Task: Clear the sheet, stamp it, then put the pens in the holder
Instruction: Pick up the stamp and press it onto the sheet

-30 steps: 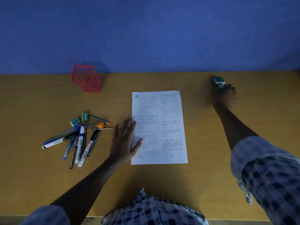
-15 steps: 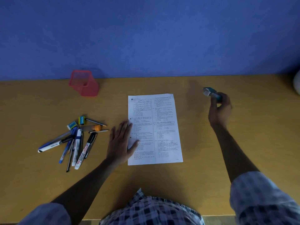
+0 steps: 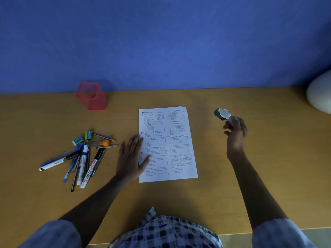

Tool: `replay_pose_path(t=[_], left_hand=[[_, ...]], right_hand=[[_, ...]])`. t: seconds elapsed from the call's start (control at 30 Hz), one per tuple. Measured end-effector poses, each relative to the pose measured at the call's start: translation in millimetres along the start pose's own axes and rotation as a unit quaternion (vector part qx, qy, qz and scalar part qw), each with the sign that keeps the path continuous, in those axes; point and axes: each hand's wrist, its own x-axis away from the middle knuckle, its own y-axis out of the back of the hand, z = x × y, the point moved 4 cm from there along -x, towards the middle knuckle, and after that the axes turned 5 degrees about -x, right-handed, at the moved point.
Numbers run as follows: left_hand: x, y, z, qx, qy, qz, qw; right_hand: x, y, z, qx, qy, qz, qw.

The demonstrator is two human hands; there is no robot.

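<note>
L hand (image 3: 131, 156) lying flat, fingers spread, pinning sheet (image 3: 168, 144) edge; R hand (image 3: 235, 133) gripping stamp (image 3: 223, 114) above desk (image 3: 215, 194), right of sheet.

Wooden table (image 3: 268, 185), blue wall (image 3: 161, 42), white rounded object (image 3: 320, 93)

My left hand (image 3: 131, 159) covers the sheet's (image 3: 168, 144) left margin; its print is too small to read. A pale rounded object (image 3: 320, 93) is cut off at right.
</note>
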Motion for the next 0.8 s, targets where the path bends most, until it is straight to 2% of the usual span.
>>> replay_pose_path(t=[0.13, 0.3, 0.57, 0.8], left_hand=[[-0.7, 3.2, -3.2, 0.006, 0.0, -0.002, 1.0], [0.8, 3.6, -2.8, 0.009, 0.0, -0.008, 1.0], [1.0, 0.6, -2.1, 0.006, 0.0, -0.009, 1.0], [0.7, -1.6, -1.1, 0.003, -0.004, -0.013, 1.0]], right_hand=[[16.0, -0.9, 15.0, -0.167, -0.114, 0.052, 0.978], [43.7, -9.0, 32.1, -0.31, -0.18, 0.139, 0.923], [89.3, -20.0, 53.3, -0.408, -0.194, 0.249, 0.857], [119.8, -22.5, 55.9, -0.439, -0.229, 0.323, 0.806]])
